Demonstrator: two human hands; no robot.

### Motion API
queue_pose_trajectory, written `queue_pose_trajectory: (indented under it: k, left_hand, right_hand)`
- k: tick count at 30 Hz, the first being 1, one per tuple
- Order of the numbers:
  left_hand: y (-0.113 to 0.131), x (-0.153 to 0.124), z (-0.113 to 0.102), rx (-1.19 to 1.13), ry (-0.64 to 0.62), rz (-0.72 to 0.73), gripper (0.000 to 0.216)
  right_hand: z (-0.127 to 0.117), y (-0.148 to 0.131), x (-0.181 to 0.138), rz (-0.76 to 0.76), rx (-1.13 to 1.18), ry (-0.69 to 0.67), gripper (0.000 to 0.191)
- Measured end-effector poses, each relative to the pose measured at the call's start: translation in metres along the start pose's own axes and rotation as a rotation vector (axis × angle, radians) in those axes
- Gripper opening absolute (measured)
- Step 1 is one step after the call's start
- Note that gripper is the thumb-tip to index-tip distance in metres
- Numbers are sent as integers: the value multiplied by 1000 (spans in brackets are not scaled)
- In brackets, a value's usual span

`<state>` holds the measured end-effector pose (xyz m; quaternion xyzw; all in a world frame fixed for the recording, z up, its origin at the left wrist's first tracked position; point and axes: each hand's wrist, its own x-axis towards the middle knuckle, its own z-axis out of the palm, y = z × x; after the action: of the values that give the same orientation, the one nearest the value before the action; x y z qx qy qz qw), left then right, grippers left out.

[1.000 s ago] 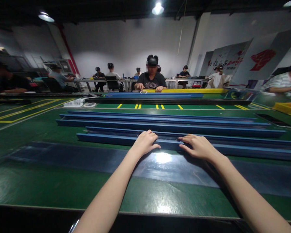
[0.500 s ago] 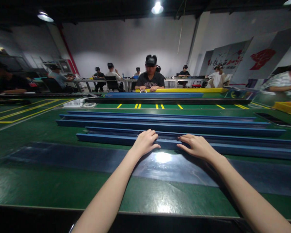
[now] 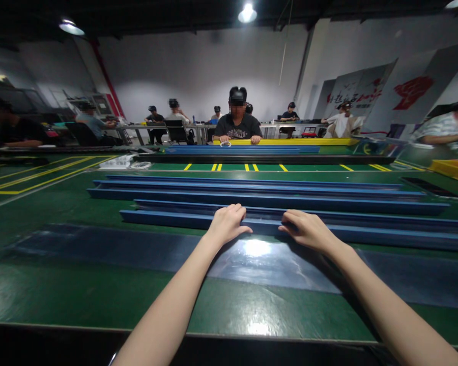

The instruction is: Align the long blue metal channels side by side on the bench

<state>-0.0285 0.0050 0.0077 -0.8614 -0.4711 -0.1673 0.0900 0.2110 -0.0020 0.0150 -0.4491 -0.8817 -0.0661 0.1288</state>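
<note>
A long blue channel profile (image 3: pixel 168 218) with raised side walls lies across the green table in front of me. My left hand (image 3: pixel 228 223) is closed over its near wall, fingers bent inside the channel and thumb on the outer face. To the right, my right hand (image 3: pixel 307 229) grips the same wall, its fingers curled inward and its thumb on the near side. The fingertips of both hands are partly hidden. Under my forearms lies a long, flat, shiny transparent strip (image 3: pixel 110 250).
Behind lie more blue profiles (image 3: pixel 252 197), a black bar (image 3: pixel 267 159) and a yellow profile (image 3: pixel 290 142). A phone (image 3: pixel 431 188) rests at the right, near a yellow tray (image 3: pixel 452 169). A co-worker (image 3: pixel 237 124) sits opposite; other people work at tables further back.
The fingers of my right hand have curled in more on the channel wall. My left hand stays almost in place. Across the table, one of the co-worker's hands has shifted to the right.
</note>
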Motion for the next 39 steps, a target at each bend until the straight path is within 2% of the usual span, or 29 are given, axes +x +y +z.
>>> queue_pose_trajectory:
  k: [13,27,36,39]
  left_hand:
    - [1,0,0,12,-2,-42,37]
    - [1,-2,6,58,26,22,38]
    - [3,0,4,57,19,51,36]
    - [1,-1,5,92,-7,55,35]
  right_hand:
    - [-2,-2,1,0,13,-4,19]
    - [-9,-2,4,18,-45,-61,16]
    - [-20,22,-9,182,-44,-141,17]
    - [-20,25,-10,190,-47,-162,19]
